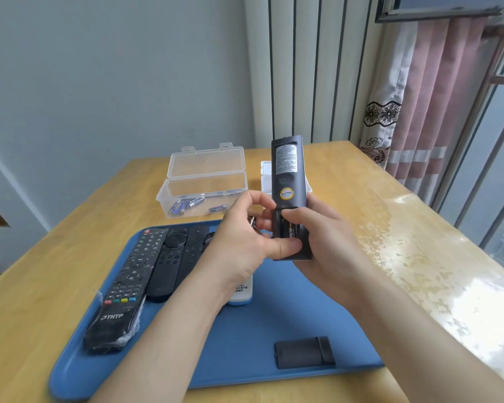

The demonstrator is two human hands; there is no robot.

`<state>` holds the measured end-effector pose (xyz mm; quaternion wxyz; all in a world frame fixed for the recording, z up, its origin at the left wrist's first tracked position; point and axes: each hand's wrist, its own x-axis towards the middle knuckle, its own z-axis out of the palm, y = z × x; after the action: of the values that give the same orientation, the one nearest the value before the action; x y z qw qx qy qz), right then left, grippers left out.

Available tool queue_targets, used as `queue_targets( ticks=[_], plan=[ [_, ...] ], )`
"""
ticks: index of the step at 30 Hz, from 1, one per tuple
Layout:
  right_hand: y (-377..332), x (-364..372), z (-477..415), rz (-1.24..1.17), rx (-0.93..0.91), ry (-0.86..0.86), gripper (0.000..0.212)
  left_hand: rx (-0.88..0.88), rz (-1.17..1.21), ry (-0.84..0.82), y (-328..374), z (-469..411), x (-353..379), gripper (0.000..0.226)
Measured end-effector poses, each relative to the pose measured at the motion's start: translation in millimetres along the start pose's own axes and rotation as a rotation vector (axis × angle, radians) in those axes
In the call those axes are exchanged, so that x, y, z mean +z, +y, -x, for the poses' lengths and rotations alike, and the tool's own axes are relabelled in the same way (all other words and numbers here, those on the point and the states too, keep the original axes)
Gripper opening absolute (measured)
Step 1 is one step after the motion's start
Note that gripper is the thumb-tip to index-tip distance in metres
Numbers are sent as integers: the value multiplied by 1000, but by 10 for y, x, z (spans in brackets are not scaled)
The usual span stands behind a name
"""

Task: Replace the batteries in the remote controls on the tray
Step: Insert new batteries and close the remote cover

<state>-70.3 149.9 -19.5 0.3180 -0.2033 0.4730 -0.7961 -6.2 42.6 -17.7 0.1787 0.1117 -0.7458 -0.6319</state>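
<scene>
Grey remote [288,170] in grip of left hand [242,242], right hand [326,239]; THTF remote [122,286] on tray [274,309].

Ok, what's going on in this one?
A person is midway through a battery change. The right-hand grip holds a grey remote upright, back to the camera, its battery bay open. The left-hand grip pinches its lower end, thumb on the bay. The battery cover lies on the blue tray; other remotes lie at its left. Loose batteries sit in a clear box beyond.
</scene>
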Motion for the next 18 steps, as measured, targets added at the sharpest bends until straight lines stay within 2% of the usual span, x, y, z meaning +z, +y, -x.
queue_targets(
  ticks=[3, 7, 11, 14, 18],
  plan=[
    [-38, -58, -21, -67, 18, -59, 29, -76, 161, -41, 27, 11, -48, 40],
    [-40, -121, -62, -204, 43, -30, 25, -200, 463, -71, -25, -64, -158, 22],
    [-36, -161, -86, -310, 69, 80, 23, -212, 512, -68, -55, -65, -204, 37],
    [-25, -169, -97, -393, 118, 86, 31, -152, 516, -2, -72, -70, -216, 31],
    [-19, -172, -105, -359, 128, 44, 35, -100, 433, 82, -100, -87, -207, 25]
  ],
)
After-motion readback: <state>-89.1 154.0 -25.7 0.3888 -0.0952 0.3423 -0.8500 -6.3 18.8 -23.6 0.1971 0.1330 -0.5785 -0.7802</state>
